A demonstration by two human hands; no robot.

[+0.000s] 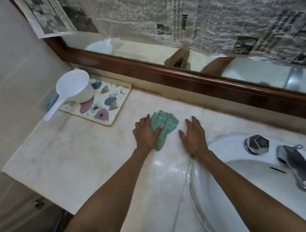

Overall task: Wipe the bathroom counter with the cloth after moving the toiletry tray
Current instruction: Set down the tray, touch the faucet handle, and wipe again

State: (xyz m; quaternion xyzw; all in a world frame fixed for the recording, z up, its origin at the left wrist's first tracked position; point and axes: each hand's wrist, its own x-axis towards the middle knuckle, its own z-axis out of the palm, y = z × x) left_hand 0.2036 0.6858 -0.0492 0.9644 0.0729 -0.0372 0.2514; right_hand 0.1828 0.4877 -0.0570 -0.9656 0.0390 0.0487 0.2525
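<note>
A green cloth (166,123) lies crumpled on the pale marble counter (84,153) near the mirror. My left hand (146,133) presses flat on the cloth's left side, with the thumb over it. Just right of the cloth, my right hand (193,136) rests palm down on the bare counter, fingers apart, holding nothing. The floral toiletry tray (105,103) sits in the back left corner of the counter, well left of both hands. A white plastic scoop (73,89) stands on it, its handle sticking out over the tray's left edge.
A white sink (237,182) with a chrome tap (296,166) and knob (257,144) fills the right side. A wood-framed mirror (182,76) covered with newspaper runs along the back. Wet patches (168,167) shine on the counter by the sink rim. The counter ends at the left edge.
</note>
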